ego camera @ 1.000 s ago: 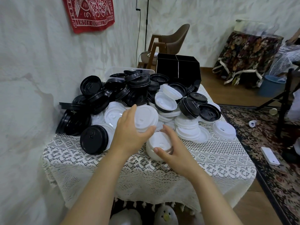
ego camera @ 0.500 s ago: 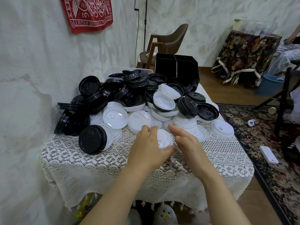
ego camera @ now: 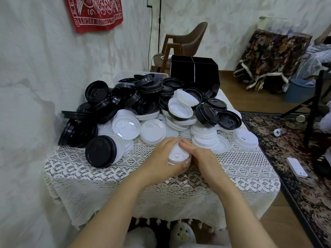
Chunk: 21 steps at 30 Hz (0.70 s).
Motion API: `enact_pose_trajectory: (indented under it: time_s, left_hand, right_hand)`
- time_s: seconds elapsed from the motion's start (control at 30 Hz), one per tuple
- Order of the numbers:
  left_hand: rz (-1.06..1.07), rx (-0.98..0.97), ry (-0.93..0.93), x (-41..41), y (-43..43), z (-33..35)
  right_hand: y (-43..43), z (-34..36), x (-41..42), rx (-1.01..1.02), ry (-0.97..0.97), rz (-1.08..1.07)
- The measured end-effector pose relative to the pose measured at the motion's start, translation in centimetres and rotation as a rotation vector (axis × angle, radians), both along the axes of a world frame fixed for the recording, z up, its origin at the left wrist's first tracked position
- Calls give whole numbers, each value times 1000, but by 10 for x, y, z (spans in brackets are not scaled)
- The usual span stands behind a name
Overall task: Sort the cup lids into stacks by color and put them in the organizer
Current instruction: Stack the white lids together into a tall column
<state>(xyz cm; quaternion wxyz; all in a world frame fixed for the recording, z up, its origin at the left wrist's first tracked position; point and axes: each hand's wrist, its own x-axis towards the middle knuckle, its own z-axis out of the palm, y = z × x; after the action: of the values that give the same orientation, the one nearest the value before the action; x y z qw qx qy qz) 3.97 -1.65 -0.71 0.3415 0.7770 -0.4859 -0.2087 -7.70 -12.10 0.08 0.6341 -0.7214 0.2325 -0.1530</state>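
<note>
Along the left side of the lace-covered table (ego camera: 86, 178), a heap of black round plastic cup lids (ego camera: 107, 106) is leaning towards the wall, with one black lid stack (ego camera: 100, 152) lying on its side at the front. Just right of it, loose white round plastic cup lids (ego camera: 126, 127) are spreading across the middle. At the near centre the left hand (ego camera: 161, 159) is wrapping its curled fingers (ego camera: 168, 141) round a short stack of white plastic lids (ego camera: 179, 154), which is sitting low over the table, just in front of the loose pile; whether it is touching the surface I cannot tell. The right hand (ego camera: 203, 158) is pressing on the stack's right side with fingers straight and held together. At the back right the black divided organizer box (ego camera: 195, 74) is standing, well apart from both hands.

I am judging these lids thin, light and smooth, so a nested stack is probably going to fan apart if pinched at the top alone; gripping round the rims from both sides, with support under the lowest lid, is looking like the safest hold
</note>
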Motion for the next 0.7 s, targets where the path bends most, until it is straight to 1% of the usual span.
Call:
enact_pose_trajectory:
  time_s: [0.23,0.27,0.33,0.4,0.5,0.53,0.57,0.6,0.63,0.7]
  left_hand:
    - [-1,23,-58,2,1,-5]
    - [-2,19,-54,2,1,-6]
    - [3,6,-15,3,1,-6]
    - [12,-2,30,5,1,-4]
    - [26,-1,70,5,3,-4]
    - [28,-9,75,5,3,-4]
    - [26,-18,73,5,3,-4]
    - [25,-23,67,5,3,-4]
    - [25,-25,63,5,3,-4]
    - [24,-25,63,5,3,-4]
  right_hand:
    - [0,-3,1,-62,20,33]
    - [1,-4,2,-88,23,35]
    - [0,-6,0,-202,44,13]
    - [-1,-5,-4,-311,17,-130]
    - [-14,1,-13,-421,-136,-572]
    - [-25,0,-17,-487,-130,-714]
    - [-39,-3,-20,-552,-69,-816]
    - [-52,-8,-23,-594,32,-872]
    - [-66,-14,-26,-608,160,-889]
    - [-85,-25,-31,-608,393,-834]
